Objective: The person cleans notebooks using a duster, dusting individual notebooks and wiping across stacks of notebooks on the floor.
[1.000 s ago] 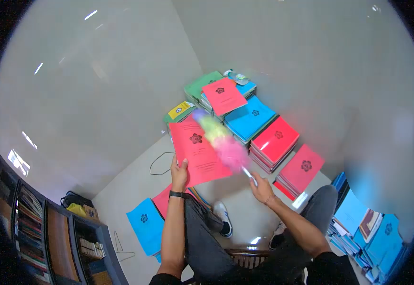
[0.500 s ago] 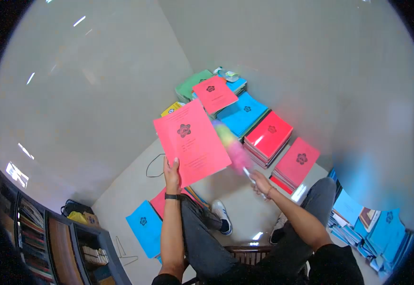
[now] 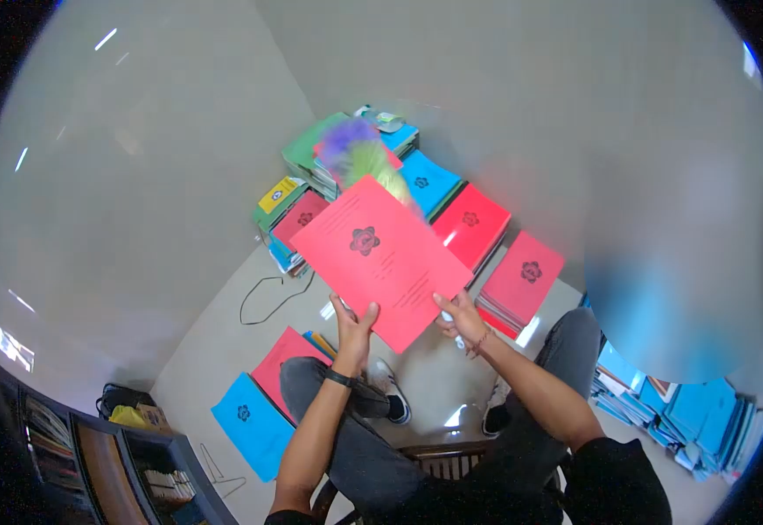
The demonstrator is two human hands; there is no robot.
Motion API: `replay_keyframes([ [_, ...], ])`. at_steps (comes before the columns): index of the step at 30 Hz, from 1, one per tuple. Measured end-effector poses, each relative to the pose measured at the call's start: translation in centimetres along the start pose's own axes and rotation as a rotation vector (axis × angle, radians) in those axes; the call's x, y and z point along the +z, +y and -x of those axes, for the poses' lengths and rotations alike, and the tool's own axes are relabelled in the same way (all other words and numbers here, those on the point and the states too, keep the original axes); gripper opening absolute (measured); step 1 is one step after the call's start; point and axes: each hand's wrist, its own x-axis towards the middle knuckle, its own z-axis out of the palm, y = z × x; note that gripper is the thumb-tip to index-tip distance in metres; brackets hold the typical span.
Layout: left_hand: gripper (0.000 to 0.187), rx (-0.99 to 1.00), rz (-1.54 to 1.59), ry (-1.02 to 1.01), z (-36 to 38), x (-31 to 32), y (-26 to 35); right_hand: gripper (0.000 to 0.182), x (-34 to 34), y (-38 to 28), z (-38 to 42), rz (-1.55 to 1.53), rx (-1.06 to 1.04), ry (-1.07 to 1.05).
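A pink booklet (image 3: 386, 276) with a black flower-shaped emblem is held up in front of me, cover facing me. My left hand (image 3: 355, 332) grips its lower left edge, thumb on the cover. At the lower right edge, my right hand (image 3: 462, 322) rests its thumb on the cover too, while its fingers keep hold of a white handle. That handle belongs to a fluffy rainbow duster (image 3: 355, 153), whose purple and green head shows beyond the booklet's top edge. The duster's middle part is hidden behind the booklet.
Stacks of blue booklets (image 3: 425, 182), red booklets (image 3: 473, 220) and pink booklets (image 3: 526, 271) stand on the floor by the wall. A blue booklet (image 3: 246, 424) lies by my left knee. A dark shelf (image 3: 128, 464) is at lower left, and a blue pile (image 3: 692, 420) at right.
The booklet has shifted right and turned slightly. My right hand has come up to its lower right edge, and the duster has gone from beside the booklet to behind it.
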Motion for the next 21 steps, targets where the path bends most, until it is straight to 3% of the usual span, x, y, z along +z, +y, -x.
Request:
replay_keyframes([
  [2, 0.057, -0.222, 0.064, -0.068, -0.6, -1.5, 1.0, 0.04, -0.7, -1.7, 0.4, -0.044, 0.01, 0.001],
  [3, 0.057, -0.23, 0.065, -0.069, -0.9, -2.1, 2.0, 0.039, -1.3, -2.8, 0.6, 0.009, 0.005, -0.054],
  [5, 0.056, -0.332, 0.519, -0.206, -1.8, -3.4, 4.1, 0.037, -2.2, -4.1, 0.8, 0.058, 0.008, -0.105],
  [10, 0.049, -0.522, 0.242, -0.117, -1.9, -5.5, 3.4, 0.04, -2.6, -4.4, 0.6, 0.223, 0.018, -0.16],
  [12, 0.039, -0.384, 0.092, -0.081, -1.9, -5.4, 3.1, 0.041, -1.7, -4.4, 0.7, 0.259, 0.006, -0.141],
  [14, 0.036, -0.305, 0.094, -0.009, -1.7, -4.8, 3.4, 0.039, -0.7, -4.4, 0.5, 0.464, -0.034, 0.13],
  [15, 0.034, -0.229, 0.098, 0.059, -1.7, -4.5, 3.7, 0.039, -1.7, -2.9, -0.6, 0.464, -0.037, 0.126],
  [17, 0.032, -0.165, 0.117, 0.13, -2.1, -4.9, 3.2, 0.035, -4.9, 1.5, -3.5, 0.823, -0.627, 0.349],
  [21, 0.029, 0.047, 0.04, 0.347, -2.6, -6.1, 2.7, 0.03, -3.5, -0.2, -0.5, 0.772, -0.468, 0.35],
])
